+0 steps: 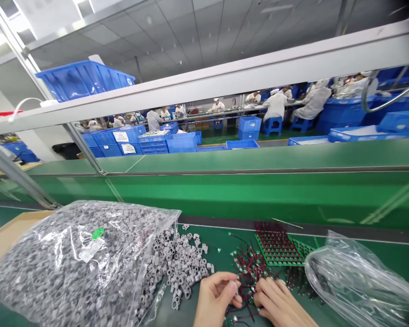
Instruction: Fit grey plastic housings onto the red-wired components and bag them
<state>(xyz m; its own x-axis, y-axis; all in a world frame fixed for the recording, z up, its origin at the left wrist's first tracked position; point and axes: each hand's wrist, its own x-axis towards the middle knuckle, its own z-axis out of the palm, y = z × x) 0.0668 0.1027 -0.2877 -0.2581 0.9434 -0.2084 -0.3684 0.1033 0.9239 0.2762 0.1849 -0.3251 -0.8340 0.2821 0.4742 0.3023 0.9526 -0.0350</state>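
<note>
My left hand [218, 297] is closed in a pinch, with a small grey plastic sleeve [234, 284] partly showing between thumb and fingers. Close beside it, my right hand [280, 303] reaches into a heap of dark red wires with small green boards [250, 263]. Its fingers are curled together, and their tips are hidden, so what they hold cannot be made out. Loose grey plastic sleeves [187, 259] lie left of my hands, spilling from a large clear bag [71, 254] full of the same parts. Behind the heap sits a green panel of small circuit boards [279, 250] with wires attached.
A crumpled clear plastic bag [357, 277] lies at the right, and a cardboard box [17, 229] sticks out behind the full bag. Across the bench runs a green raised ledge [225, 195]. Overhead, a white rail shelf [204, 86] carries a blue bin [85, 81]. People in white work farther back.
</note>
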